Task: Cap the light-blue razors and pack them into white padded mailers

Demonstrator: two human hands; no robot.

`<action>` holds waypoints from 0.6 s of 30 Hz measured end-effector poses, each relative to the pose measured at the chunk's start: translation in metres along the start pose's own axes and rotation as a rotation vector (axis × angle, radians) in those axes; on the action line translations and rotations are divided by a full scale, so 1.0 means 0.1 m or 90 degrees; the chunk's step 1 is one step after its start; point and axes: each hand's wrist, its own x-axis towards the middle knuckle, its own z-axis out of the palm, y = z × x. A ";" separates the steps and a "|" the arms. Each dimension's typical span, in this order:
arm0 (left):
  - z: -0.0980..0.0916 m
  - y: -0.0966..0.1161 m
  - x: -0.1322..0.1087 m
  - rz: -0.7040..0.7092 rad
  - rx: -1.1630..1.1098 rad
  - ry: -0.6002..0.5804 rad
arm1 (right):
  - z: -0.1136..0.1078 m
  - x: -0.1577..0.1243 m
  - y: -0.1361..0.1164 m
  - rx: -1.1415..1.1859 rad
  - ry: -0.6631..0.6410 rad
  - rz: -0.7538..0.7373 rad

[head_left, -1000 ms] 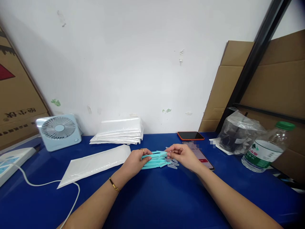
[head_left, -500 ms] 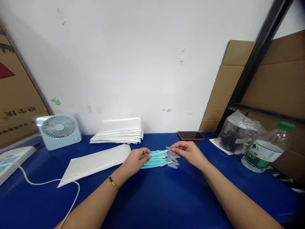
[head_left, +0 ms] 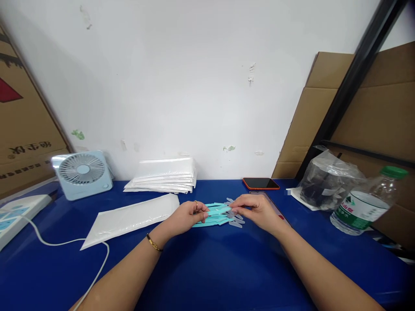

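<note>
The blue surface [head_left: 201, 272] carries a white envelope [head_left: 132, 219] near the left hand [head_left: 187, 217]. Above a strip pile [head_left: 212, 222], that hand and the right hand [head_left: 256, 210] have fingers clamped on one teal strip [head_left: 219, 210], at opposite ends. Handling single strips seems the step; the next move calls for light pinching.

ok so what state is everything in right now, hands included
Left hand: grip shut on a teal piece
Right hand: grip shut on its other end
Other teal pieces: lying bunched
Single white envelope: lying flat
White envelope pile: stacked
Fan: standing, unclear if running
Orange-edged phone: flat, screen dark
Second phone: partly hidden by the right hand
Bottle: upright, capped
Clear bag: crumpled
Power strip: white cable seemingly plugged in
</note>
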 end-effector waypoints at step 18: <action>0.02 0.07 -0.03 0.059 0.167 0.140 | 0.23 0.04 0.00 0.211 0.008 0.212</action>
